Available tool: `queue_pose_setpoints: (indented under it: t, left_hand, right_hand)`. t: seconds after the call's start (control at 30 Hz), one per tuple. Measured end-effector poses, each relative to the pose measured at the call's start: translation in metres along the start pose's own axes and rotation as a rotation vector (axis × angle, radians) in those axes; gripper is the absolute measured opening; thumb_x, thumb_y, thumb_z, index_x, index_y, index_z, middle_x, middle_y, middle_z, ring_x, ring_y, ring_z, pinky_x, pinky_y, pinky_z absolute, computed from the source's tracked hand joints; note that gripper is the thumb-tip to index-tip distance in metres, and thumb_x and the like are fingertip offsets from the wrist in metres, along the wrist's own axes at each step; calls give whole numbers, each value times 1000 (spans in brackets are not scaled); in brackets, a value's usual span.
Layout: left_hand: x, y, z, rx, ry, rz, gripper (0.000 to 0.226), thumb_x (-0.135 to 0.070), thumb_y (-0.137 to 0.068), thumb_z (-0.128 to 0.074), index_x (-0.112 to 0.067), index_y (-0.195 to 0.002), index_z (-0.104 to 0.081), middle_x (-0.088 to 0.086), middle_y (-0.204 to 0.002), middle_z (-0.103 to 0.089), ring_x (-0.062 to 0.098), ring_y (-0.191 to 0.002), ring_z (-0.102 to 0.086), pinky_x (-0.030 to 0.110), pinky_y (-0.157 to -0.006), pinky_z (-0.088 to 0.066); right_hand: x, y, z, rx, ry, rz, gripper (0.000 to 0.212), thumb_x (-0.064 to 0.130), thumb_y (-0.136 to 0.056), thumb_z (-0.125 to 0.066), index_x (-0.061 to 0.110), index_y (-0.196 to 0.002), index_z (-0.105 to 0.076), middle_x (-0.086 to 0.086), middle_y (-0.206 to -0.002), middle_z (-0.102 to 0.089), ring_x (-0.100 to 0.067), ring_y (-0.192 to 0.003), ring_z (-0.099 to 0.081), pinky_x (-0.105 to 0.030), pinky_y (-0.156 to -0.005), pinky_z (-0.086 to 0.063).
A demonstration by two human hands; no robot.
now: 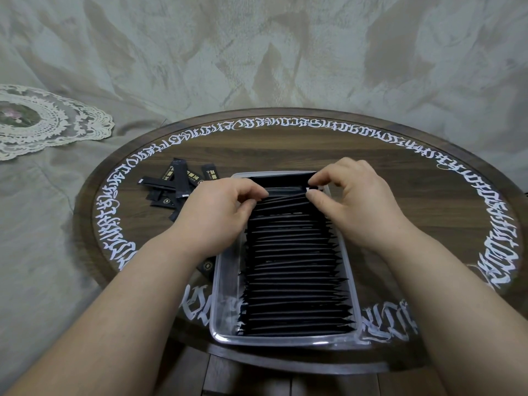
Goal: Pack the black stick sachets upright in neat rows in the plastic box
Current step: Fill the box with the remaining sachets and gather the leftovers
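A long row of black stick sachets [294, 270] is packed on edge inside the clear plastic box [225, 281], filling it from the near wall almost to the far wall. The sachet tops are lined up across the box width, with ragged ends seen along the right side. A narrow strip of bare box floor is left along the left wall. At the far end of the row a few sachets are tilted, not yet squared with the others.

The left hand [217, 212] is placed at the far-left end of the row, fingers curled, thumb and fingertips pinched on the tops of the tilted sachets. The right hand [354, 201] is placed at the far-right end, thumb and forefinger pinched on the same sachet tops, other fingers curled above. Both forearms are extended from the near edge of the view.

The box is set on a round dark wooden table [400, 195], near its front edge; white ornamental lettering [285, 124] is painted round the rim. A loose pile of sachets [177, 181] is left lying flat on the table, just beyond the left hand, and one more [207, 267] is partly hidden under the left forearm beside the box. Grey-green fabric [257, 52] is spread behind the table, with a lace doily [43, 121] on it at the far left.
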State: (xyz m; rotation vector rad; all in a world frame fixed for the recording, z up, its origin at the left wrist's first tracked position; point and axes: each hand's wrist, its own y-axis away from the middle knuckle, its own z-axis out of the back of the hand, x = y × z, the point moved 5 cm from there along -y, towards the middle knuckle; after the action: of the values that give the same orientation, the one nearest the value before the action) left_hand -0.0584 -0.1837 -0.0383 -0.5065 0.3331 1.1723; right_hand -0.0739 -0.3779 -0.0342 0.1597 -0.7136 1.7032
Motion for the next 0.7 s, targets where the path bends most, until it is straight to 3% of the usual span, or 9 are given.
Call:
queue_pose_setpoints:
  t: [0.1,0.17,0.27,0.4,0.5,0.57,0.7]
  left_hand:
    - [1,0,1,2,-21,-6,21,-19,-92,-60,-32,-104,-71,-20,-97,-67,-6,-85,-57,10,-76,-37]
    - [2,-1,0,15,-29,-3,20,-19,-93,-59,-32,-103,-71,-26,-81,-61,-15,-67,-52,3,-65,-33]
    - [4,-3,0,11,23,11,22,-18,-95,-55,-31,-106,-68,-30,-76,-59,-20,-66,-50,0,-65,-33]
    - [11,-11,4,-68,-10,53,21,-22,-93,-57,-34,-104,-68,-17,-91,-68,-6,-68,-52,21,-72,-39]
    - [15,-16,6,-74,-121,94,20,-28,-90,-61,-39,-105,-69,-10,-93,-60,9,-96,-52,23,-80,-36]
    - [15,-18,3,-17,-177,78,23,-28,-89,-64,-38,-109,-69,-13,-89,-55,11,-113,-43,26,-92,-38]
    - [16,-21,1,64,-230,105,28,-33,-86,-67,-40,-113,-67,-18,-87,-52,14,-121,-36,41,-101,-37]
  right_hand:
    - [-2,0,-2,16,13,-16,21,34,-87,-62,28,-107,-64,16,-102,-53,-11,-104,-41,-23,-80,-30]
    - [-2,1,-5,59,24,-23,19,32,-89,-60,27,-106,-65,14,-103,-58,-14,-104,-41,-27,-81,-33]
    - [-3,2,-8,109,17,-38,13,29,-89,-58,28,-98,-67,10,-97,-63,-15,-102,-39,-31,-84,-38]
    - [-2,3,-7,120,-26,-61,12,33,-89,-58,27,-87,-68,12,-82,-62,-14,-101,-41,-32,-84,-41]
    - [0,4,-6,128,-51,-68,14,35,-89,-58,27,-92,-69,16,-74,-53,-12,-102,-41,-33,-85,-42]
    - [0,4,-7,150,-51,-60,16,37,-90,-57,30,-97,-69,18,-76,-53,-11,-102,-40,-32,-85,-41]
    - [0,2,-12,169,-3,-38,22,41,-91,-51,31,-97,-70,13,-87,-62,-14,-99,-38,-32,-85,-41]
